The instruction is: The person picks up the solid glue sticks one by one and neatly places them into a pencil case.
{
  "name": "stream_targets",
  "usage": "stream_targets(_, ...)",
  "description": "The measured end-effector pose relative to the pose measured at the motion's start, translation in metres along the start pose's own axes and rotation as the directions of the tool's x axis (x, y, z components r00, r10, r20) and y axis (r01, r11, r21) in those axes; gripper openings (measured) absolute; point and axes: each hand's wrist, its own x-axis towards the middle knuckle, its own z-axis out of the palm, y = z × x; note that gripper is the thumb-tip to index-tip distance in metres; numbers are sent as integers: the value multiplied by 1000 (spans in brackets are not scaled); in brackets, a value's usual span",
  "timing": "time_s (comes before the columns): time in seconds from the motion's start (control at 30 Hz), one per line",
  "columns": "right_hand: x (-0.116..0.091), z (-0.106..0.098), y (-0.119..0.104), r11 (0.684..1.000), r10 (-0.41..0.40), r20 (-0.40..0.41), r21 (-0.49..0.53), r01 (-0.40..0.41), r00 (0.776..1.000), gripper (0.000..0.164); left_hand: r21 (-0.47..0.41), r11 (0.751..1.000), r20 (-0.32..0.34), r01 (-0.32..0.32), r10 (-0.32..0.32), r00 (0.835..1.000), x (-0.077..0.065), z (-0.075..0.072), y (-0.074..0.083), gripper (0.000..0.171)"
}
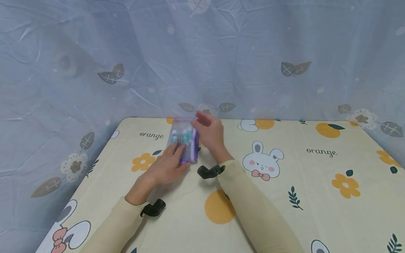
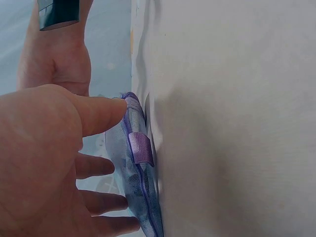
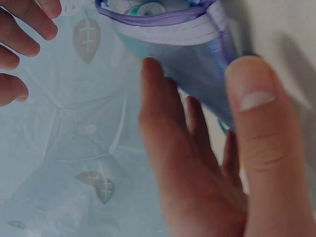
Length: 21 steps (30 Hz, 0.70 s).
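Note:
A mesh pouch (image 1: 181, 124) with purple edging lies near the far edge of the table, with several small white-and-teal items (image 1: 186, 136) showing through it. Their exact kind is unclear. My left hand (image 1: 164, 167) rests its extended fingertips on the near-left part of the pouch. In the left wrist view, its thumb reaches the pouch's purple end near a fabric tab (image 2: 141, 148). My right hand (image 1: 211, 133) is beside the pouch's right edge, its fingers loosely bent. In the right wrist view, the thumb and fingers spread around the zipper side (image 3: 168, 32), without a visible grip.
A pale yellow tablecloth (image 1: 269, 214) printed with rabbits, oranges and flowers covers the table. Behind its far edge hangs a blue-grey curtain (image 1: 202, 63) with leaf prints. Each wrist wears a black camera strap.

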Motion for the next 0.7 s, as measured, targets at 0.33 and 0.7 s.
stream_targets(0.33, 0, -7, -8, 999, -45, 5, 19, 45, 999, 46, 15, 1000, -8, -7, 7, 1000, 1, 1, 0, 77)
stream_targets(0.7, 1, -15, -11, 998, -50, -10, 49, 50, 999, 45, 13, 1000, -7, -13, 13, 1000, 1, 2, -1, 75)
